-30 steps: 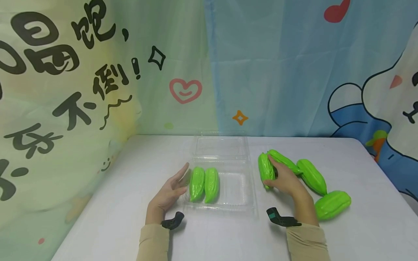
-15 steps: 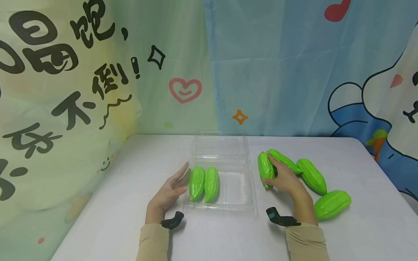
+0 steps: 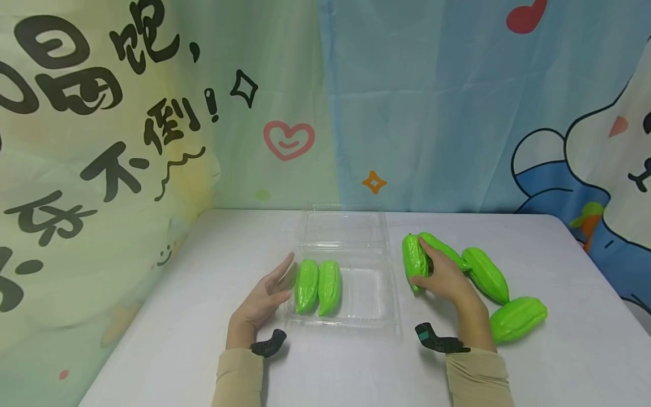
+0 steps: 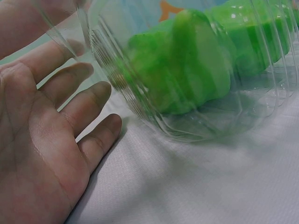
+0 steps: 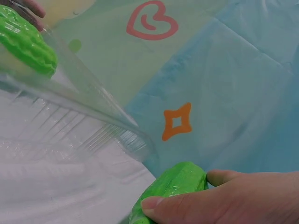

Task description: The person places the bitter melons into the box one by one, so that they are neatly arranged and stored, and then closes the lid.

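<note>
My right hand (image 3: pixel 445 278) pinches a ridged, glossy green bitter melon (image 3: pixel 415 261) between thumb and fingers, to the right of the clear plastic clamshell box (image 3: pixel 368 294). In the right wrist view the thumb lies along the near side of this bitter melon (image 5: pixel 170 186). My left hand (image 3: pixel 261 299) is at the box's left wall, fingers extended and spread. The left wrist view has these fingers (image 4: pixel 96 100) right at the ribbed clear wall (image 4: pixel 126 88). Inside the box, two bitter melons (image 3: pixel 307 286) lie side by side in the left half.
Behind the right hand lies another bitter melon (image 3: pixel 442 249). Two more, one bitter melon (image 3: pixel 486 275) and a nearer bitter melon (image 3: pixel 519 320), rest on the white table (image 3: pixel 346 373) farther right. The box lid (image 3: pixel 346 229) lies back toward the printed curtain (image 3: pixel 432 113).
The bitter melon in the right hand has shifted very slightly up in the head view. The left hand and the box hold still.
</note>
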Demonstrator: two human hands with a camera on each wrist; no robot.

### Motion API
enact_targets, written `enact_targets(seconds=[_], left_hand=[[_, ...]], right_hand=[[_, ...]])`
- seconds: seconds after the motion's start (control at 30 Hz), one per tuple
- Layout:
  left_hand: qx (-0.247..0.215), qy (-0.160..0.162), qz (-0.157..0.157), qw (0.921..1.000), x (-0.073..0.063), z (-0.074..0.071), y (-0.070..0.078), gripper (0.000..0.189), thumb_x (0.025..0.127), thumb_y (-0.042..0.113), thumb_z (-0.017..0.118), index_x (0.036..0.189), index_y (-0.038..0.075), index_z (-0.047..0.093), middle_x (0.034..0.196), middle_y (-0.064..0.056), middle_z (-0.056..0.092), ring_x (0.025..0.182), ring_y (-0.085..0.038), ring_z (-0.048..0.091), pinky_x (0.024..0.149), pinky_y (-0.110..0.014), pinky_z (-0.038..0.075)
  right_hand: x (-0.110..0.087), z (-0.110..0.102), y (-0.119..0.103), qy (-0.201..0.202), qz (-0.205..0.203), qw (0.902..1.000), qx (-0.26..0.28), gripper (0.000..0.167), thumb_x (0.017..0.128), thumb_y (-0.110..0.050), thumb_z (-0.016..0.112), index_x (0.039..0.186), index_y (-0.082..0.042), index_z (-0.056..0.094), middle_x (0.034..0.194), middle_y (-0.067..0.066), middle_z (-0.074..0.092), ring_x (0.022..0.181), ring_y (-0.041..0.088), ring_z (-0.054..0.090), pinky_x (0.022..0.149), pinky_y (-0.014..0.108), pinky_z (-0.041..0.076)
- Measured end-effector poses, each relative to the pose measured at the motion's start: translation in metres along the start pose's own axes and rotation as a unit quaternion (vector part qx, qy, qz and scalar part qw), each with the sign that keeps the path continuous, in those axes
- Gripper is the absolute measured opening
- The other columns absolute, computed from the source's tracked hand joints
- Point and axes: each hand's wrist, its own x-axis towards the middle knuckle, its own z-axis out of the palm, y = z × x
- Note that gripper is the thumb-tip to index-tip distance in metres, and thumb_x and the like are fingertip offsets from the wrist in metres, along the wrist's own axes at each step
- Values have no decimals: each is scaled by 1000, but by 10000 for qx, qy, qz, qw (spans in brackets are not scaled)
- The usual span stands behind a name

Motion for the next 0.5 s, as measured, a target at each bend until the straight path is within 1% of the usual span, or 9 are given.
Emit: enact_targets(seconds=[0.1,0.3,0.5], left_hand=[[26,26,-9,10000,0,0,1,91,78,32,77,151,31,23,160,9,11,148,-28,8,116,-58,-1],[8,68,-72,10000,-1,1,2,92,77,33,78,150,33,24,160,10,12,148,-26,9,115,-59,-1],[-51,-22,29,10000,0,0,1,91,79,29,76,152,28,22,160,9,12,148,-26,9,117,-54,-1]], right_hand=[[-1,-2,-3,22,-43,10000,3,96,82,-23,72,153,-9,9,152,29,22,137,50,23,109,64,25],[-4,-9,-10,108,-187,9998,22,97,82,-22,72,153,-9,8,152,29,23,138,49,23,110,63,23],[-8,-16,-18,166,-312,9993,91,97,82,-21,72,153,-10,8,153,29,21,139,49,20,111,63,20]])
